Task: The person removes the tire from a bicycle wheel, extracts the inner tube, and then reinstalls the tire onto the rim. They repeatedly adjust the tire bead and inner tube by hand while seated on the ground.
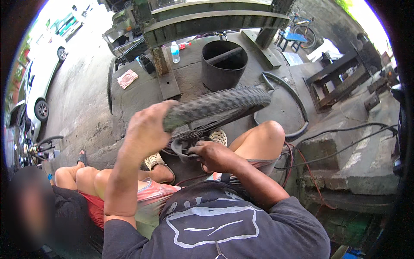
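A bicycle wheel with a knobby black tire [220, 105] is held tilted above my lap. My left hand [148, 126] is closed round the tire at its left end. Below the tire, the wheel's hub and sprockets [193, 134] show dark between my knees. My right hand [214, 155] is beside the hub, fingers bent and closed on a grey, curved, cloth-like piece [183, 152]. The kind of that piece is not clear, and its far side is hidden by the wheel.
A black bucket [223, 64] stands beyond the wheel, near a water bottle [174, 52] and a pink cloth [127, 79]. A loose tire [297, 103] and cables [336, 134] lie to the right. Another person [64, 207] sits close on my left.
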`<state>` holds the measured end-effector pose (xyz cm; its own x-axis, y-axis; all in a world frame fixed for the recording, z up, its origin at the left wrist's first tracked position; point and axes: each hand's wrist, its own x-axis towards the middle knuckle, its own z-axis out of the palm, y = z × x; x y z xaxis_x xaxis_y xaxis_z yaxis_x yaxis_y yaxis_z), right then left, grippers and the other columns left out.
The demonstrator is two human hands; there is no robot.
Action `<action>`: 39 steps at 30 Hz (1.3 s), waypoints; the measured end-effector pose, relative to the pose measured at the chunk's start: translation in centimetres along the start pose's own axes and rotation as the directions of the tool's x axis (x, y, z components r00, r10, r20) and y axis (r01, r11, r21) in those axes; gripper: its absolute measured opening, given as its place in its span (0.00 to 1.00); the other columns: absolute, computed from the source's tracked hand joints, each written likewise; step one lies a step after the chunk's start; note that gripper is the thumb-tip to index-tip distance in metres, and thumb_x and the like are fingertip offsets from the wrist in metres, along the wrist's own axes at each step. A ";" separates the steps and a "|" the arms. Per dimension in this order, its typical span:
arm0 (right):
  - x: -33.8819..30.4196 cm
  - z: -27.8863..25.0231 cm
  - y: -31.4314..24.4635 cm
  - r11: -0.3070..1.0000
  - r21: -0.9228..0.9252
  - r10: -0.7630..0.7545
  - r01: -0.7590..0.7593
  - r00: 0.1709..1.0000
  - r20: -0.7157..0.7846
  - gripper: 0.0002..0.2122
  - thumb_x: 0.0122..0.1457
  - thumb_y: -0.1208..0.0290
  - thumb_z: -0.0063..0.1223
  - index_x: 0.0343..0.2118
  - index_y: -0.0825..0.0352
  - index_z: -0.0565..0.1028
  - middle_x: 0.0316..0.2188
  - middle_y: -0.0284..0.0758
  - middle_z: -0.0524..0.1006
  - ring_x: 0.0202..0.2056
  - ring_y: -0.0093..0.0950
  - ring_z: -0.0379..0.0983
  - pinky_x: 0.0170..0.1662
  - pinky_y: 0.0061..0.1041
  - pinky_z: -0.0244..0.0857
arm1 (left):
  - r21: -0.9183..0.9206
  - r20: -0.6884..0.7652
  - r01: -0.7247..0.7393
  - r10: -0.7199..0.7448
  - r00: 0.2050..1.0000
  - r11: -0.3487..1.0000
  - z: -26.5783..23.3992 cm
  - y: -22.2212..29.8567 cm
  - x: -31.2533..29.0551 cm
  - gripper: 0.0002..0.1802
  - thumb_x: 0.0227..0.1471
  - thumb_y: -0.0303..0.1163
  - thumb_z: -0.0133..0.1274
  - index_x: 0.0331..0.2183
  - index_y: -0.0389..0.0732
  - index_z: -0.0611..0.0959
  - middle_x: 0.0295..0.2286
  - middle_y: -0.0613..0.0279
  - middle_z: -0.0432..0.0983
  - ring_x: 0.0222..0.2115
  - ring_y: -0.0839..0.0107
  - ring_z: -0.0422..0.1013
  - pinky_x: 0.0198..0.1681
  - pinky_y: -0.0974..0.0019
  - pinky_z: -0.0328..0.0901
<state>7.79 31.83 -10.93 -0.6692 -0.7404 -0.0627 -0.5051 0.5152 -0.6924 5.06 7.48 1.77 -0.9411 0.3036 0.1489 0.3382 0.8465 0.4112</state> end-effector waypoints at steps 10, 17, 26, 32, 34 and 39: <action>-5.3 -4.3 2.1 0.996 0.047 0.077 -0.076 0.997 -0.019 0.20 0.54 0.75 0.65 0.52 0.65 0.83 0.48 0.46 0.80 0.53 0.49 0.77 0.56 0.45 0.72 | -0.080 -0.074 0.210 -0.216 0.974 0.974 -4.3 -8.1 -3.7 0.32 0.44 0.30 0.75 0.51 0.38 0.82 0.42 0.45 0.84 0.46 0.45 0.79 0.53 0.51 0.71; -2.9 -7.2 0.8 0.997 0.055 -0.040 0.047 0.993 -0.114 0.20 0.54 0.79 0.66 0.51 0.61 0.85 0.64 0.49 0.72 0.60 0.51 0.74 0.62 0.42 0.70 | -0.253 -0.043 0.292 -0.312 0.949 0.922 -4.2 -13.3 -7.0 0.37 0.43 0.39 0.77 0.54 0.36 0.82 0.41 0.45 0.84 0.43 0.55 0.79 0.53 0.57 0.70; 1.5 -9.0 1.8 0.983 -0.184 -0.080 0.027 0.954 -0.289 0.21 0.54 0.77 0.66 0.52 0.61 0.85 0.74 0.53 0.60 0.67 0.54 0.68 0.68 0.43 0.65 | -0.124 -0.089 0.171 -0.183 0.979 0.977 -4.9 -12.4 -6.2 0.33 0.54 0.45 0.71 0.55 0.36 0.82 0.44 0.42 0.84 0.48 0.50 0.80 0.54 0.54 0.71; 0.8 -8.5 2.5 0.980 -0.162 -0.161 0.117 0.945 -0.286 0.19 0.52 0.77 0.66 0.49 0.64 0.85 0.74 0.51 0.61 0.67 0.53 0.68 0.68 0.45 0.65 | -0.190 -0.022 0.213 -0.222 0.975 0.958 -5.1 -13.9 -6.0 0.37 0.54 0.46 0.72 0.58 0.37 0.80 0.46 0.43 0.84 0.49 0.49 0.80 0.56 0.55 0.71; 0.7 -8.7 2.5 0.990 -0.120 -0.102 0.074 0.965 -0.240 0.20 0.51 0.79 0.67 0.49 0.63 0.86 0.75 0.50 0.61 0.69 0.51 0.65 0.70 0.43 0.63 | -0.126 -0.024 0.172 -0.176 0.984 0.977 -5.1 -14.6 -6.3 0.38 0.53 0.44 0.73 0.60 0.38 0.79 0.48 0.43 0.83 0.51 0.51 0.79 0.58 0.54 0.70; 0.2 -9.0 1.1 0.991 -0.130 0.001 -0.023 0.986 -0.168 0.20 0.52 0.78 0.69 0.50 0.62 0.86 0.72 0.50 0.65 0.68 0.51 0.67 0.69 0.42 0.64 | -0.166 -0.134 0.081 -0.104 0.986 0.983 -5.4 -10.5 -5.3 0.39 0.48 0.32 0.71 0.62 0.43 0.79 0.51 0.47 0.82 0.53 0.52 0.79 0.60 0.55 0.69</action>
<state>2.18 36.16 -5.28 -0.7515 -0.6572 0.0581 -0.5563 0.5838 -0.5913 6.49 -5.35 1.54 -0.9624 0.1528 0.2245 0.2564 0.7837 0.5657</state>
